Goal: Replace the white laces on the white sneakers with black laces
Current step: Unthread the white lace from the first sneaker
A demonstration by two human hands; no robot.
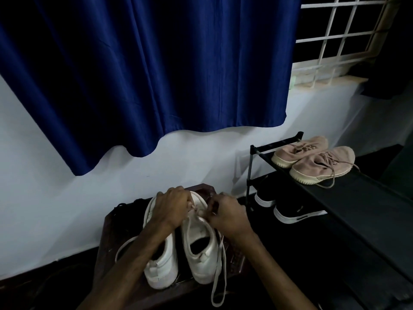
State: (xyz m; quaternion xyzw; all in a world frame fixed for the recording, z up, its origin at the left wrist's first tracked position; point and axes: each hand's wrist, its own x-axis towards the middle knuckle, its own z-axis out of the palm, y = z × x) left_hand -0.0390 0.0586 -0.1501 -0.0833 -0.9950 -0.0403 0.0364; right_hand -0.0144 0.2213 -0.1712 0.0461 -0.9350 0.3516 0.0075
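1. Currently, two white sneakers (162, 268) stand side by side, heels toward the camera, on one dark wooden stool (107, 238) at lower centre.
2. Left hand (172, 209) lies across the picture-left shoe's toe, fingers curled onto the white lace (221, 249) at the other shoe's front eyelets. Right hand (228, 217) pinches the same lace there (fingertips partly hidden).
3. One loose lace end trails past the stool's near edge.
4. Right of frame: one black rack (357, 198), two pink sneakers (312, 157) on top, two black shoes (297, 212) beneath.
5. Upper left: one blue curtain (134, 74).
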